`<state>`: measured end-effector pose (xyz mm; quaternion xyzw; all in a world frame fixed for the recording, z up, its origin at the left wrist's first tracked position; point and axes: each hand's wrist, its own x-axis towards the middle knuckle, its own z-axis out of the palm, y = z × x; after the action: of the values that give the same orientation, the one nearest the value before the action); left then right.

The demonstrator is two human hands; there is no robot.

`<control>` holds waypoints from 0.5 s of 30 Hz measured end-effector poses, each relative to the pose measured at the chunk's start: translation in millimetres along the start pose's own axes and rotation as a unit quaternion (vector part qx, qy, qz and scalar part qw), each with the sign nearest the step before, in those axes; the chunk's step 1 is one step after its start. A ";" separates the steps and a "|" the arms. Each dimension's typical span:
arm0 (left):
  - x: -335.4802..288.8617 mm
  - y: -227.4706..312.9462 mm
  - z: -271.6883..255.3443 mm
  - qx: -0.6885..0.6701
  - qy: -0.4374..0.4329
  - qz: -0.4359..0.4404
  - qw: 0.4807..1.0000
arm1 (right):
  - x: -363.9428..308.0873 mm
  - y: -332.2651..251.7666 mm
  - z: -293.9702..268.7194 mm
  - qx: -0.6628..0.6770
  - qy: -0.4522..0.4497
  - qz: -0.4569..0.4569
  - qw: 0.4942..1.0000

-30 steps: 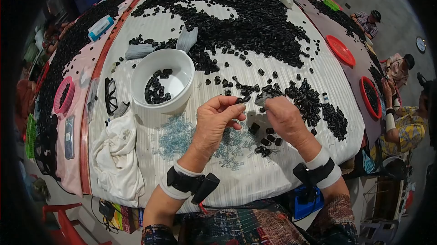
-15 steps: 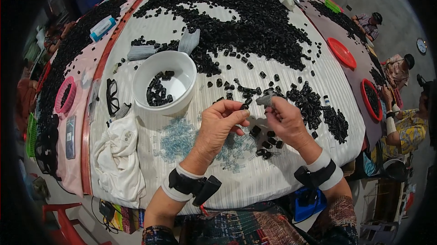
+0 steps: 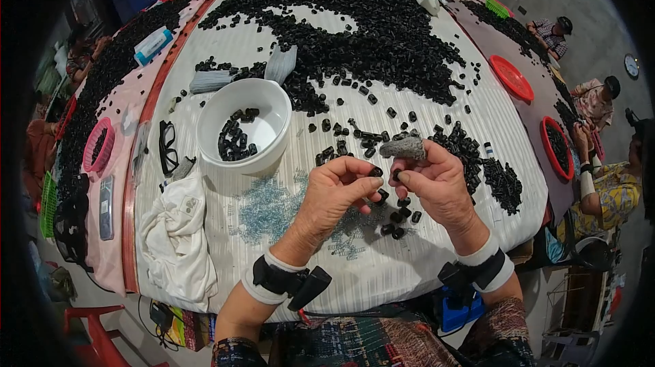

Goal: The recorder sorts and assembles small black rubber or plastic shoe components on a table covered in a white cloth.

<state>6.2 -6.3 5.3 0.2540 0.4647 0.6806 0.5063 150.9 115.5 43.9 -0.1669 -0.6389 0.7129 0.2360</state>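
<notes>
I watch the left hand (image 3: 329, 195) with its fingers pinching a small black cylindrical plastic piece (image 3: 376, 172); just right of them, the right hand (image 3: 440, 186) pinches a second black piece (image 3: 396, 174). Left of the fingers stands a round white plastic bowl (image 3: 271, 119).

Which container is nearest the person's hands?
The white bowl, beyond and left of the left hand; the pink baskets and red trays lie farther away.

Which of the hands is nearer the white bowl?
Left. The left hand is to the right of the white bowl, lower in view; the right hand is farther right.
</notes>
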 end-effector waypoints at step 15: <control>-1.0 1.2 0.8 -0.004 -0.007 -0.004 1.000 | 0.7 3.3 0.9 0.142 0.021 0.042 0.989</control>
<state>6.6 -6.9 6.8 0.2550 0.4598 0.6782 0.5134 149.4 114.9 40.8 -0.1735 -0.5188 0.8017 0.2411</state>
